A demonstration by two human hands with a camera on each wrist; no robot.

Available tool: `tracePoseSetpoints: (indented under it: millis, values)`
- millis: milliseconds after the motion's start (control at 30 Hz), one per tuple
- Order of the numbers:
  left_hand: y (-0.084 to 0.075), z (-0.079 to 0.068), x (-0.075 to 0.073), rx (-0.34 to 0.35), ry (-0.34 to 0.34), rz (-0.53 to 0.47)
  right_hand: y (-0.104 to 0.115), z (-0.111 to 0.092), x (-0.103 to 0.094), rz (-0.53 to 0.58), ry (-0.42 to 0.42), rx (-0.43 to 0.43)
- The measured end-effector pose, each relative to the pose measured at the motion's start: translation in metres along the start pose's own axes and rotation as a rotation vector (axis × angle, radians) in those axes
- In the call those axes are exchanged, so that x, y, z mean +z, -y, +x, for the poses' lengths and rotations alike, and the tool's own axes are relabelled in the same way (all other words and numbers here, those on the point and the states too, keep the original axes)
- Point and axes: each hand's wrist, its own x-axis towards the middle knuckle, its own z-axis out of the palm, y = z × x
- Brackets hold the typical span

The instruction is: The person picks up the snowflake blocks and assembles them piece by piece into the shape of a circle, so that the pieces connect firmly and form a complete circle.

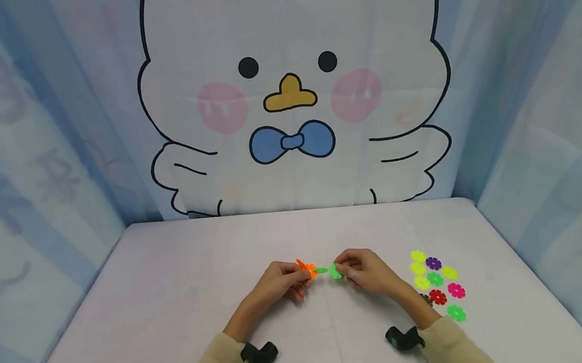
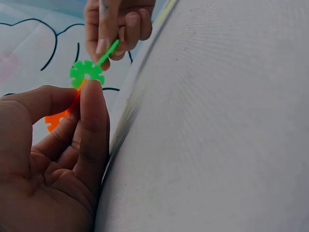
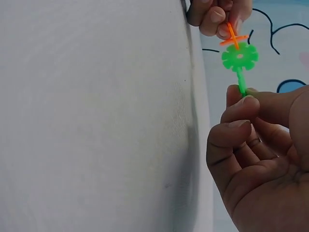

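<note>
Between thumb and fingers my left hand (image 1: 279,280) pinches orange notched snowflake discs (image 3: 234,39), which are slotted together crosswise. A green snowflake disc (image 2: 87,73) joins onto the orange pieces and points toward the other hand. My right hand (image 1: 368,271) pinches a second green disc (image 3: 241,83), seen edge-on in the right wrist view, its rim right at the first green disc's rim. Both hands are raised over the middle of the table, facing each other. Fingertips hide part of the orange pieces and of the second green disc.
Loose snowflake discs in several colours lie on the white table (image 1: 185,289) at the right, including a purple one (image 1: 433,263), a pink one (image 1: 457,290) and a red one (image 1: 437,297). The right forearm partly covers a brown disc (image 1: 427,299). A printed curtain (image 1: 301,174) stands behind the table.
</note>
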Motion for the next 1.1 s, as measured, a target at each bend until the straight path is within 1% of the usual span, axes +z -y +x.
tracePoseSetpoints:
  millis: [133,367,433,633,800,1000,1100]
  values:
    - [-0.002,-0.001,0.0,0.008,0.008,0.005,0.002,0.002,0.002,-0.001,0.0,-0.003]
    - [-0.003,-0.003,0.0,0.028,0.029,0.008,0.005,0.003,0.005,-0.001,0.004,0.023]
    - [-0.003,-0.003,0.0,0.033,0.03,0.011,0.005,0.003,0.005,0.002,0.008,0.016]
    - [0.0,-0.001,-0.001,0.04,0.03,0.025,0.006,0.003,0.006,0.031,0.015,-0.001]
    - [0.001,-0.001,-0.001,0.043,0.026,0.036,0.008,0.002,0.007,0.05,0.006,0.01]
    - [0.001,-0.001,-0.001,0.046,0.029,0.054,0.01,0.002,0.011,0.107,0.012,0.005]
    - [0.0,-0.001,-0.001,0.047,0.024,0.062,0.01,0.003,0.011,0.112,0.007,0.015]
